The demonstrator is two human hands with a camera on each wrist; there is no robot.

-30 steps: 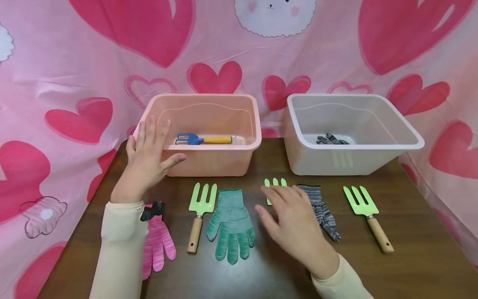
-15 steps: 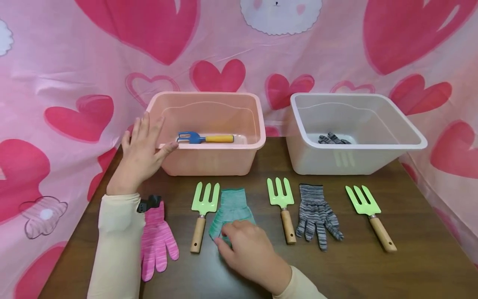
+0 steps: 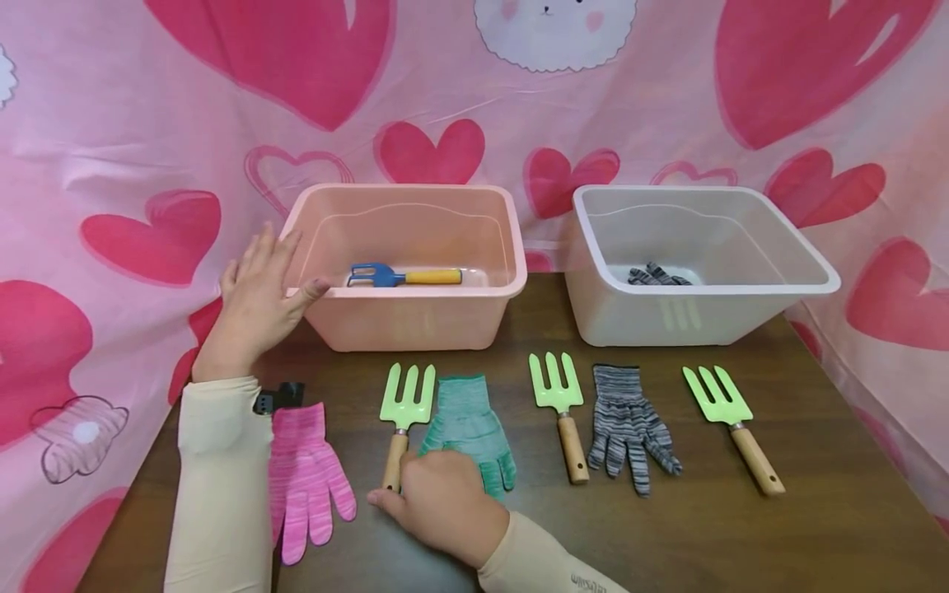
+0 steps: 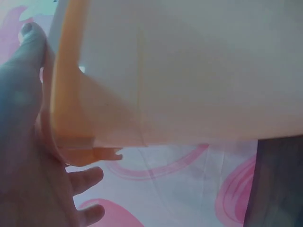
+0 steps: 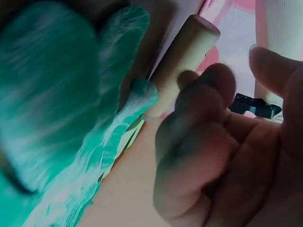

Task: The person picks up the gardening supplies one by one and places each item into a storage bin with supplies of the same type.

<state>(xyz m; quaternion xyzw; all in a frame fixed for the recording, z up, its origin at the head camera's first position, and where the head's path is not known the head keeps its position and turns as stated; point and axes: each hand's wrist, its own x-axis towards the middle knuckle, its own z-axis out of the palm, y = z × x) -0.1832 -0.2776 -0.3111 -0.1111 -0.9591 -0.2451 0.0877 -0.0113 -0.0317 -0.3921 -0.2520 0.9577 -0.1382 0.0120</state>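
My left hand (image 3: 255, 309) lies at the left front corner of the peach tub (image 3: 404, 321), fingers spread. In the left wrist view its thumb (image 4: 33, 47) lies along the tub's rim (image 4: 66, 94). My right hand (image 3: 452, 502) is over the fingers of the green glove (image 3: 467, 412), at the wooden handle of a green-headed hand fork (image 3: 408, 408). In the right wrist view its fingers (image 5: 199, 142) are bent beside the handle (image 5: 187, 56), and the thumb (image 5: 272, 68) stands apart from it. A blue hand fork (image 3: 404, 276) with a yellow handle lies inside the peach tub.
A pink glove (image 3: 311, 469) lies partly under the left forearm. To the right lie another green fork (image 3: 559, 403), a grey striped glove (image 3: 623, 420) and a third green fork (image 3: 730, 416). The whitish tub (image 3: 697, 317) holds a grey striped glove (image 3: 656, 274).
My right hand has swept left, from over the middle green fork, across the green glove, to the left fork's handle. My left hand has shifted slightly left at the peach tub.
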